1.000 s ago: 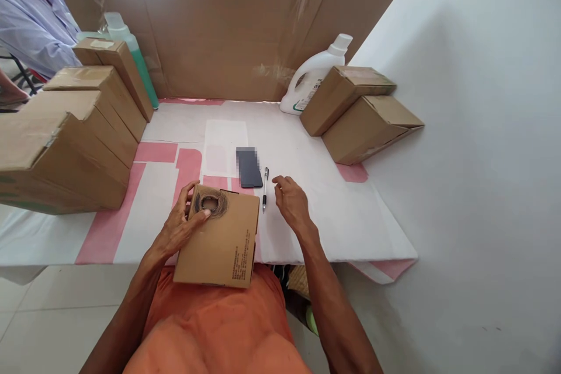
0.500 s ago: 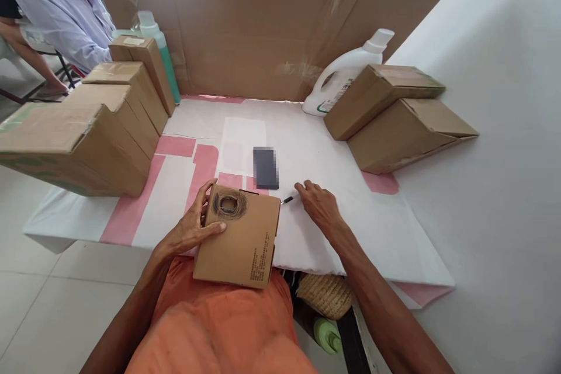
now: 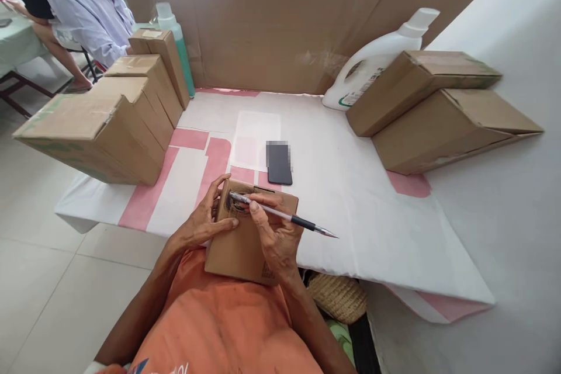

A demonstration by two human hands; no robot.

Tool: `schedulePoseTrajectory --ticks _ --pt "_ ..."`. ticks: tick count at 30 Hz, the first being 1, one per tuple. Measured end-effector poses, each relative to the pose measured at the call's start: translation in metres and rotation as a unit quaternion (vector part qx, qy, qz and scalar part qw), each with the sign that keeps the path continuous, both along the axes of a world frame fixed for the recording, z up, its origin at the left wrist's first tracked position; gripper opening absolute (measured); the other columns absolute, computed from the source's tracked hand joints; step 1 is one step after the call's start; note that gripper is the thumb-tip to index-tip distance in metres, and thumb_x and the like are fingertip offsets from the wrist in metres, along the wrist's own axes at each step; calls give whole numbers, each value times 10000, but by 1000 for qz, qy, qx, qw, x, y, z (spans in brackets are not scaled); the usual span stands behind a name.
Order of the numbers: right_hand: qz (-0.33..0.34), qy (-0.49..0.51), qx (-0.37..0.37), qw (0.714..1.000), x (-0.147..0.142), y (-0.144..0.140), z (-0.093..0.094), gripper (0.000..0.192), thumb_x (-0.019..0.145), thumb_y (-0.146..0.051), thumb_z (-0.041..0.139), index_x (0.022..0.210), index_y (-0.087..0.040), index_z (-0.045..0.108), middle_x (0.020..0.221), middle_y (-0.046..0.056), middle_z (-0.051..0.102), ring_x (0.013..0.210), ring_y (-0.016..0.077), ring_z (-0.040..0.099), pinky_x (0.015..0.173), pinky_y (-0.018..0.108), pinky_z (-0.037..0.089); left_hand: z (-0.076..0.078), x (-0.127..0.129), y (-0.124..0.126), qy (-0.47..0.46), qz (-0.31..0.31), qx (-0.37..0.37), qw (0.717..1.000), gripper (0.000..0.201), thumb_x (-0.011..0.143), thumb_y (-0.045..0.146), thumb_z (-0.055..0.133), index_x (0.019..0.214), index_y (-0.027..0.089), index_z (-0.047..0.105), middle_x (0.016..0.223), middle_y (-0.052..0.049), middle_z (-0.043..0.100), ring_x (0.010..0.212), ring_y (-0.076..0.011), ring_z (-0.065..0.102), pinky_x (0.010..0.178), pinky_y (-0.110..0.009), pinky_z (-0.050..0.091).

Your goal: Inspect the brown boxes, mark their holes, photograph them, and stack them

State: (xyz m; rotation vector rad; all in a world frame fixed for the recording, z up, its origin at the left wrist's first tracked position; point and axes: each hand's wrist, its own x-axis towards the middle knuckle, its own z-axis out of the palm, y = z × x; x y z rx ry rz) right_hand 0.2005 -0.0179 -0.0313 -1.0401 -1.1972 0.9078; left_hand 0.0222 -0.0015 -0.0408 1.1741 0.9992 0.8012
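**Pen tip on scribbled box**

At the table's near edge, a small cardboard box (image 3: 245, 234) is propped against the lap, at 6 o'clock from the dark phone (image 3: 279, 163). The box's left side is gripped by the left hand (image 3: 205, 225), thumb on top. A pen (image 3: 280, 216) is pinched in the closed fingers of the right hand (image 3: 274, 239), its tip set on a dark scribble (image 3: 236, 203). Stacked cartons (image 3: 109, 123) are seen at 10 o'clock, two more cartons (image 3: 438, 111) at 2 o'clock.

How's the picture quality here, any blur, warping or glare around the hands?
Head view: even daylight, no glare; soft shadows. Wide-angle warping bends the table edge. Right hand, pen and box are sharp; only the phone's top is pixelated.
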Motion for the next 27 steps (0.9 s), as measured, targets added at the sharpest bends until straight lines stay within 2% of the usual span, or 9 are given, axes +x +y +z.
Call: schedulePoseTrajectory --ticks 4,8,14,20,23,27 --pt "-9 -46 -1 999 4 0 -15 141 1045 -341 662 1033 -269 782 964 36 806 885 221 797 854 381 668 2 2 -2 -5 -3 -1 1000 1063 864 380 869 1702 364 216 1523 -135 579 1301 -306 676 1122 -458 544" --pt "-5 -74 4 997 7 1 -19 140 1051 -328 654 1030 -269 780 967 34 798 876 212 783 860 373 650 -1 2 -1 -9 -4 3 1000 1053 869 371 867 1699 360 220 1500 -125 584 1315 -299 664 1114 -431 546" --pt "26 -124 -10 992 11 -4 -12 171 1012 -316 645 883 -250 737 836 27 755 763 202 744 729 330 611 -4 -2 -2 0 4 -3 1000 1134 863 428 873 1733 355 149 1495 -138 610 1350 -331 656 1135 -465 538" --pt "-55 -142 -33 988 38 2 -4 185 955 -336 648 799 -237 664 648 -23 646 513 140 595 482 249 460 -7 -3 -2 17 7 -6 1000 1146 854 454 879 1732 371 147 1579 -145 552 1388 -336 636 1158 -482 532" --pt "-81 -135 -39 987 42 15 -2 204 956 -377 656 808 -237 642 640 -27 638 502 134 574 485 251 459 -7 -3 -2 26 3 0 1000 1144 851 471 875 1730 362 152 1575 -151 565 1415 -360 621 1155 -501 535" --pt "-27 -102 -23 994 25 34 7 236 969 -416 673 823 -233 640 662 -30 631 523 126 583 502 244 479 -4 -2 -2 13 5 -5 1000 1142 845 476 876 1725 348 160 1592 -166 546 1414 -366 624 1150 -506 540"
